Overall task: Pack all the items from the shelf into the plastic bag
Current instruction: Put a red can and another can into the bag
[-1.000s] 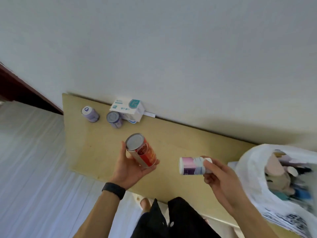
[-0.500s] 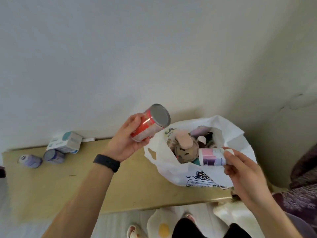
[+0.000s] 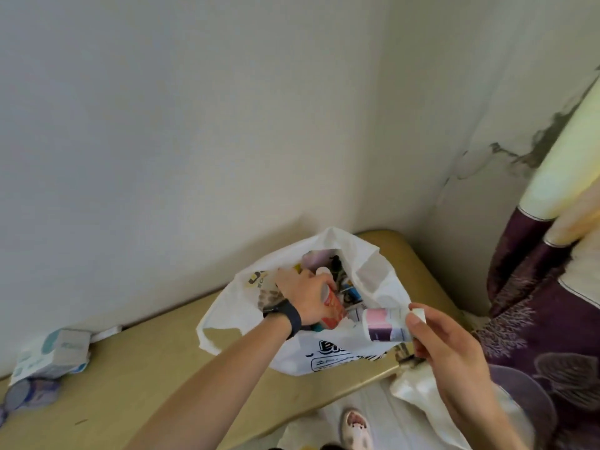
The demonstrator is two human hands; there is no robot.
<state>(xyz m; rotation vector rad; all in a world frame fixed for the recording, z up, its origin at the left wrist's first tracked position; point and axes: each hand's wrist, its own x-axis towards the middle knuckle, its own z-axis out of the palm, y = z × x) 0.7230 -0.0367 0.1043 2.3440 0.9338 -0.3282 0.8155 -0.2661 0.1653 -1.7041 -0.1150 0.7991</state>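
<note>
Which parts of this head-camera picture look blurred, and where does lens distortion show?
Head view: the box and cans at frame left smear most; the left hand gripping the red can is soft; the bottle in the right hand reads slightly sharper; the shelf edge bows.

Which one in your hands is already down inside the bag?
The red round metal tin in the left hand: it is down inside the white plastic bag. The pink-and-purple bottle in the right hand is outside, at the rim.

tan shelf bears white plastic bag, box and can
</note>
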